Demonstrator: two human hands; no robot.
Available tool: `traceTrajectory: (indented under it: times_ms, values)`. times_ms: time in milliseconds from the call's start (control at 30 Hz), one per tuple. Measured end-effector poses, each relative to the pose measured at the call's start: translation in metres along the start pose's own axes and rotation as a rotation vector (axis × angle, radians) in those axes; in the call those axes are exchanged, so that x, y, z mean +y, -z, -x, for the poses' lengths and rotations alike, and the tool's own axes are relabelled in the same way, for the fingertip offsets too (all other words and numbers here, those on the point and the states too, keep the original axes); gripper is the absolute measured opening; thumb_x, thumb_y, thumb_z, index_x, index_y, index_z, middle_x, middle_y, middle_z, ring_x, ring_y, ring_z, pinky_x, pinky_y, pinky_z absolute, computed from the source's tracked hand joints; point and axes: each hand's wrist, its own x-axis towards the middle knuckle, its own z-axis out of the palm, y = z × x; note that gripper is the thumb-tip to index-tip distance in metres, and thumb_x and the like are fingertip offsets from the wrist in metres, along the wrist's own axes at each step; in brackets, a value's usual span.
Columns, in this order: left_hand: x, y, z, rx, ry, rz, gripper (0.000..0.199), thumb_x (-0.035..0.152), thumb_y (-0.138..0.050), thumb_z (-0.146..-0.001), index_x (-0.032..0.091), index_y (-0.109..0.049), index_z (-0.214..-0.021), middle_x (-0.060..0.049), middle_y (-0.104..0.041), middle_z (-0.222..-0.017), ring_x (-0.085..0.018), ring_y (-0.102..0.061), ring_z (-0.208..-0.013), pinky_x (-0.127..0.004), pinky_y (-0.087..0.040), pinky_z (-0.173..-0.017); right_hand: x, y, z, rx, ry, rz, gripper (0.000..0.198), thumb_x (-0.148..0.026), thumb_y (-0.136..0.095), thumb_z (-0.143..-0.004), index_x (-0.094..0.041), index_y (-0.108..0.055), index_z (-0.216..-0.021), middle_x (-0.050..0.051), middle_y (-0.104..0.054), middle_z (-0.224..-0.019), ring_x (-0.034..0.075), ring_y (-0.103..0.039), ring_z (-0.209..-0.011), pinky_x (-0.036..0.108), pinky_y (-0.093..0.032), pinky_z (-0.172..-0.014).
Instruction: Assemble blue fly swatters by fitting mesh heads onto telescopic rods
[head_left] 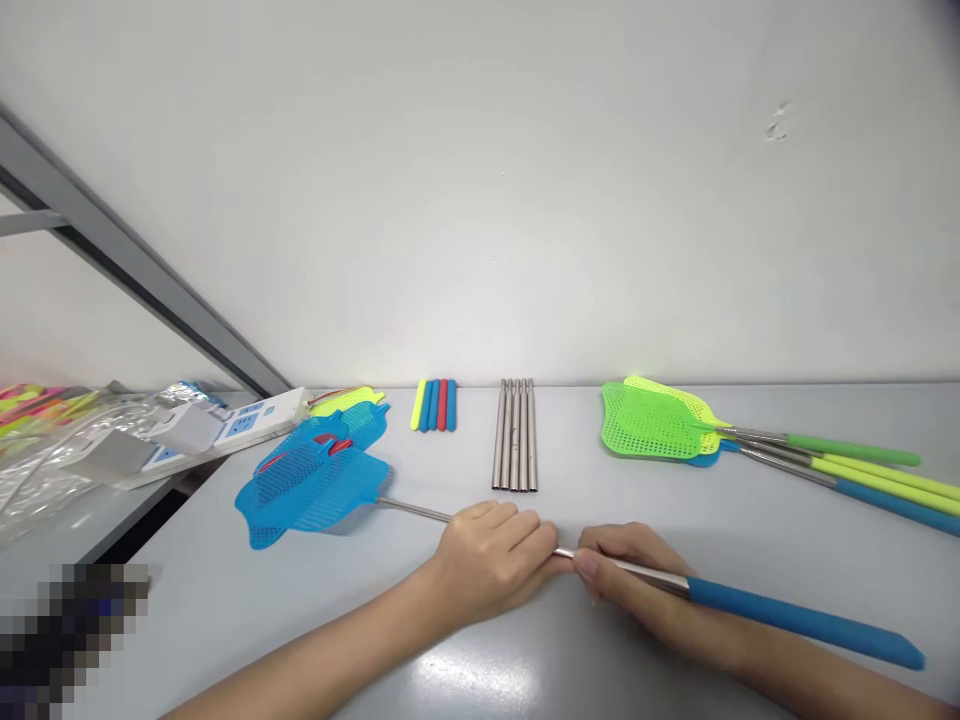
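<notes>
A fly swatter with a blue perforated head (341, 490), a thin metal rod and a blue grip (802, 617) lies across in front of me. My left hand (495, 555) is closed in a fist round the middle of its rod. Just to the right, my right hand (630, 570) pinches the metal shaft between thumb and fingers, short of the blue grip. Beyond my left hand several metal tubes (515, 435) lie side by side. Left of the tubes is a row of short foam grips (433, 405) in yellow, blue and red.
More swatter heads (360, 425), blue and yellow, are piled under the held one at left. Several swatters with green, yellow and blue grips (855, 448) lie at right. A white power strip (255, 425) and plastic bags (52, 470) sit at far left. A wall (495, 200) rises behind the table.
</notes>
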Motion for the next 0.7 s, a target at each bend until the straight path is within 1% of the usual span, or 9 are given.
traceTrajectory:
  times_ms: [133,267,433,700]
  values:
    - [-0.002,-0.002,-0.001,-0.014,-0.001,-0.029,0.039,0.038,-0.032,-0.087,0.016,-0.045,-0.057,0.003,-0.044,-0.048,-0.009,-0.038,-0.045,-0.025,-0.025,-0.045,0.001,0.002,-0.002,0.004,-0.009,0.009,0.041,-0.040,-0.034,-0.085,-0.017,-0.025,-0.053,-0.005,-0.021,-0.053,0.007,-0.023,-0.050,0.021,-0.018,-0.045]
    - [-0.007,0.000,-0.003,-0.040,-0.044,-0.046,0.040,0.040,-0.033,-0.087,0.017,-0.044,-0.057,0.004,-0.044,-0.047,-0.008,-0.039,-0.044,-0.025,-0.026,-0.045,0.001,0.002,-0.003,0.035,0.016,0.002,0.042,-0.040,-0.035,-0.085,-0.017,-0.018,-0.053,-0.005,-0.015,-0.054,0.007,-0.018,-0.050,0.023,-0.015,-0.045]
    - [-0.014,0.004,-0.006,-0.085,-0.087,-0.039,0.040,0.039,-0.031,-0.088,0.017,-0.044,-0.058,0.004,-0.044,-0.047,-0.008,-0.040,-0.044,-0.024,-0.028,-0.046,0.001,0.001,-0.002,0.049,0.010,-0.022,0.042,-0.038,-0.037,-0.084,-0.017,-0.018,-0.053,-0.005,-0.014,-0.054,0.007,-0.016,-0.049,0.023,-0.013,-0.044]
    - [-0.025,0.007,-0.005,-0.062,-0.120,-0.046,0.039,0.038,-0.033,-0.087,0.017,-0.044,-0.057,0.005,-0.044,-0.046,-0.008,-0.040,-0.044,-0.023,-0.028,-0.046,0.002,0.000,0.001,0.078,-0.026,-0.076,0.041,-0.038,-0.038,-0.083,-0.017,-0.019,-0.053,-0.005,-0.015,-0.054,0.007,-0.018,-0.049,0.023,-0.014,-0.044]
